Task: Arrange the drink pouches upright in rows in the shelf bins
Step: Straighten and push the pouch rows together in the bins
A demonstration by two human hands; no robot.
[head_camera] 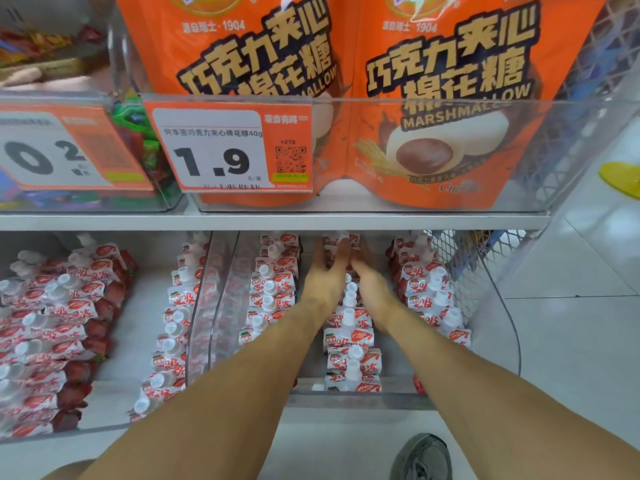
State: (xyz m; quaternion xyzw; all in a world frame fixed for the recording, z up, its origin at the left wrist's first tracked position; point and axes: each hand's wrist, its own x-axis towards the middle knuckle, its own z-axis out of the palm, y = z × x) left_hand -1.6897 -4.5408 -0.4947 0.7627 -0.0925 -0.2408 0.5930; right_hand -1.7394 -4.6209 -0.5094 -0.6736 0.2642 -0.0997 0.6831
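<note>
Deep in the clear bin [502, 306] on the lower shelf, our drink pouches [349, 341] stand upright in three rows, red and white with white screw caps. We reach both arms in along the middle row. Our left hand [325, 275] lies with fingers stretched forward against the left side of the rearmost pouches, and our right hand [370, 282] presses in from the right side, so the two hands flank the back of that row. Whether the fingertips curl round a pouch we cannot tell, since they run under the shelf edge [270, 221] and blur there.

To the left, a second bin [104, 427] holds more of the same pouches, one upright row on its right and a looser heap leaning on its left. Above, orange marshmallow bags [450, 98] stand in a clear tray behind a price tag [221, 150] reading 1.9. A wire basket [460, 265] sits just right of the bin, and our grey shoe [422, 459] shows on the white floor tiles.
</note>
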